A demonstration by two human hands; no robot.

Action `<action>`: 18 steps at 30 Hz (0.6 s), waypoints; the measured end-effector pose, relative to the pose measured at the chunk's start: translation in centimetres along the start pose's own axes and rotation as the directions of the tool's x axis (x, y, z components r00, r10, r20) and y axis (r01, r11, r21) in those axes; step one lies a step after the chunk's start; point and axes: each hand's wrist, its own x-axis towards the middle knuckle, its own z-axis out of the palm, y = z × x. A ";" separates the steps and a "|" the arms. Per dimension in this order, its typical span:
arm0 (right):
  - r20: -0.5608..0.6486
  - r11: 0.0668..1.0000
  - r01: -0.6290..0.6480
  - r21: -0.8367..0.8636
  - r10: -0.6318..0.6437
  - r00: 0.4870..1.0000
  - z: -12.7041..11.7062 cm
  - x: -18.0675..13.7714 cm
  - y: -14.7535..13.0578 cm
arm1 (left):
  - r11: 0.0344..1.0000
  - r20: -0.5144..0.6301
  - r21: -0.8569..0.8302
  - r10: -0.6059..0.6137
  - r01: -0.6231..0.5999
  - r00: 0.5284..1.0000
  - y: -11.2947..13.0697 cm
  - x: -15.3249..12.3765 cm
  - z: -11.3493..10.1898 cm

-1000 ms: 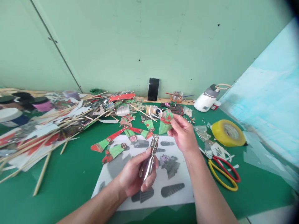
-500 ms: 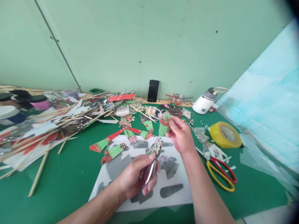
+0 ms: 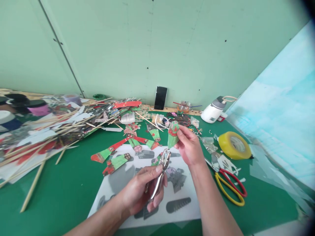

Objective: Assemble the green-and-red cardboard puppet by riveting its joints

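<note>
My left hand [image 3: 141, 193] is closed round the handles of a metal hole punch [image 3: 160, 173], whose jaws point up and away from me. My right hand [image 3: 190, 147] pinches a green and red painted cut-out piece [image 3: 172, 133] by its right edge and holds it upright just beyond the punch's jaws. Both hands hover over a white printed sheet [image 3: 183, 206] with dark grey shapes on a green table [image 3: 69, 186]. More green and red cut-out pieces [image 3: 115, 152] lie at the sheet's far edge.
Red and yellow scissors [image 3: 230, 188] lie right of my right arm, with a yellow tape roll [image 3: 233, 145] beyond them. A pile of wooden sticks and paper scraps [image 3: 49, 131] fills the left. A black phone [image 3: 160, 97] leans on the wall, near a white bottle [image 3: 213, 109].
My left hand has tilted the punch's jaws towards the cut-out piece. My right hand has brought the piece slightly lower and closer to the punch.
</note>
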 end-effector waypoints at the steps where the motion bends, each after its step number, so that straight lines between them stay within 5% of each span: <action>1: 0.006 1.000 -0.001 0.000 0.001 1.000 0.0 0.0 0.0 | 1.000 0.001 0.000 0.000 0.000 1.000 0.0 0.0 0.0; 18: 0.038 0.996 -0.090 0.012 0.089 0.995 1.0 -0.6 0.0 | 1.000 0.023 -0.021 0.023 -0.022 0.999 0.0 0.0 0.0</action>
